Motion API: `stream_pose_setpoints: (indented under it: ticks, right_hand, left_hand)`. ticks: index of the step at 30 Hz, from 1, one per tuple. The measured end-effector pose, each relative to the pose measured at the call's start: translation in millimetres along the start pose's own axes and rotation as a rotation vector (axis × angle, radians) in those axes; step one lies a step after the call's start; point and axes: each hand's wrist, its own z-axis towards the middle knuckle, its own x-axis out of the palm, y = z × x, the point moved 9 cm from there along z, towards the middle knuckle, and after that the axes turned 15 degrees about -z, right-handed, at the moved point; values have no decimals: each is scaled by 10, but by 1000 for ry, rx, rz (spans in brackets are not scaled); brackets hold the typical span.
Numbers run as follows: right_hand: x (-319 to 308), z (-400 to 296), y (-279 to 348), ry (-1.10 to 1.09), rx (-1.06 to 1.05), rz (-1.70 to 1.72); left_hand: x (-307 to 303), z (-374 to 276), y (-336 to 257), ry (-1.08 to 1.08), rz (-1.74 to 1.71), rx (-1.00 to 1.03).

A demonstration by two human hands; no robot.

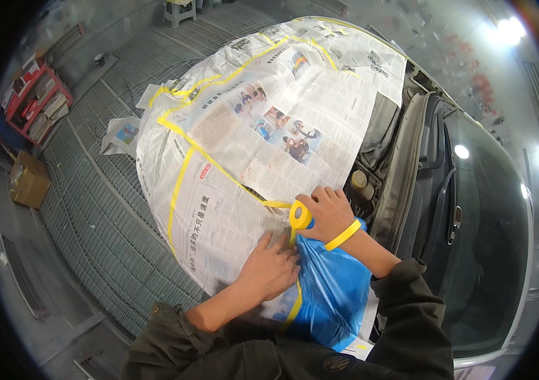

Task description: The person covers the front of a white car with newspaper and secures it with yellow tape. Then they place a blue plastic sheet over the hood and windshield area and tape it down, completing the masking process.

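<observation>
My right hand (330, 213) grips a roll of yellow masking tape (301, 215) above the edge where newspaper meets a blue plastic sheet (331, 289). A strip of tape runs down from the roll toward the fingertips of my left hand (269, 270). That hand lies flat, fingers spread, on the newspaper (212, 209) beside the blue plastic. Yellow tape lines (217, 166) join the newspaper sheets over the front of a car. A yellow band (344, 235) circles my right wrist. Some of the strip under my left fingers is hidden.
The uncovered engine bay (359, 180) and windshield (485, 228) lie to the right. Metal floor grating (98, 204) stretches along the left. Farther left stand a red rack (36, 102) with papers and a cardboard box (30, 180). A grey stool (179, 13) stands at the top.
</observation>
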Motion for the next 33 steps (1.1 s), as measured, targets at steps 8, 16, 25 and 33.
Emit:
stream_pose_setpoints:
  ticks: [8,16,25,33]
  right_hand:
    - [567,59,-89,344,-75,581]
    - [809,75,-97,530,-47,649]
    - [184,183,-322,282,193,99]
    - [460,378,-127,181,107,22]
  left_hand:
    - [73,154,160,144,26,-116]
    - [106,184,203,187,16,-155]
    - [58,163,195,77,37,-69]
    - [151,238,299,162,30,-150]
